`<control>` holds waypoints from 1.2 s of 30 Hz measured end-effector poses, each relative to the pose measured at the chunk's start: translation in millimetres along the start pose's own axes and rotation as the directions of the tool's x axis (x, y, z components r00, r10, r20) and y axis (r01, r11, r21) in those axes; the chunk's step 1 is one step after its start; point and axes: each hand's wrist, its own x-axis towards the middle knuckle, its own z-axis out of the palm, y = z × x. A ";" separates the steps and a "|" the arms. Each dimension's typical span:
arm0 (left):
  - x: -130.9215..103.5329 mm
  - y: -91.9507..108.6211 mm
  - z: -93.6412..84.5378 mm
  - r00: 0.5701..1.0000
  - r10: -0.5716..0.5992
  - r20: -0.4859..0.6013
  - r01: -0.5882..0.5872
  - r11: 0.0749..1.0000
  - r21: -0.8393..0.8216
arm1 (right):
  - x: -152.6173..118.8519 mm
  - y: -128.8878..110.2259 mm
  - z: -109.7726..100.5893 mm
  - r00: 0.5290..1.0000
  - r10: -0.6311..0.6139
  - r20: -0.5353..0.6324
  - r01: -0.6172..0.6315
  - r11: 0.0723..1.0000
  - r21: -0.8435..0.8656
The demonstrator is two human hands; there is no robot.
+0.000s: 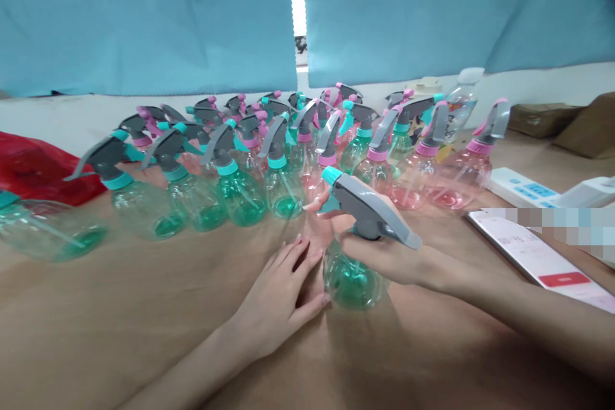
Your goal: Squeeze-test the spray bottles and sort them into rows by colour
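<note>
A green spray bottle [355, 278] with a turquoise collar and grey trigger head stands upright on the brown table [158, 320], right of centre. My right hand [368, 246] is wrapped round its neck below the spray head, fingers reaching to the left. Beside the bottle's left side, my left hand [288, 285] lies low on the table, fingers spread and nothing in them; its thumb is close to the bottle's base. Behind my hands stand several green spray bottles [240, 195] and several pink spray bottles [375, 173], all with spray heads on.
A red plastic bag [43, 170] lies at the left. On the right are a phone [538, 259], a white power strip [521, 187], and brown boxes [589, 128]. A clear bottle with a white cap [464, 99] stands at the back, before a blue cloth [144, 19].
</note>
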 end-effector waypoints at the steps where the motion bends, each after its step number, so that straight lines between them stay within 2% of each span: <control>1: 0.1 0.2 -0.2 1.000 0.001 0.003 -0.001 1.000 0.001 | -0.1 -0.3 -0.4 1.000 0.005 -0.001 -0.005 1.000 -0.022; 7: -0.2 0.6 0.0 1.000 0.005 0.003 -0.005 1.000 0.008 | 3.3 -10.3 -2.4 0.999 -0.045 0.000 0.044 0.996 -0.077; 11: -0.2 -0.2 0.4 1.000 0.009 -0.009 -0.009 1.000 0.009 | 6.0 -20.8 -3.5 0.999 0.001 0.044 0.002 0.997 -0.074; 17: 0.1 -0.4 -0.8 1.000 0.006 -0.001 -0.006 1.000 0.018 | 4.9 -14.2 -2.8 0.998 -0.024 0.061 0.020 0.998 0.065; 23: 0.6 1.3 -1.6 1.000 0.012 -0.018 -0.012 1.000 0.017 | 5.3 -23.2 -4.2 0.999 0.023 0.040 -0.023 1.000 0.002; 30: -1.2 -0.2 1.0 0.999 0.017 -0.031 -0.017 1.000 0.012 | 0.7 -0.4 -1.6 0.999 0.052 -0.005 -0.052 0.997 0.059; 36: -1.2 -0.5 1.3 1.000 0.014 -0.017 -0.013 1.000 0.016 | -2.4 11.0 2.2 0.999 0.007 -0.031 -0.004 0.995 0.100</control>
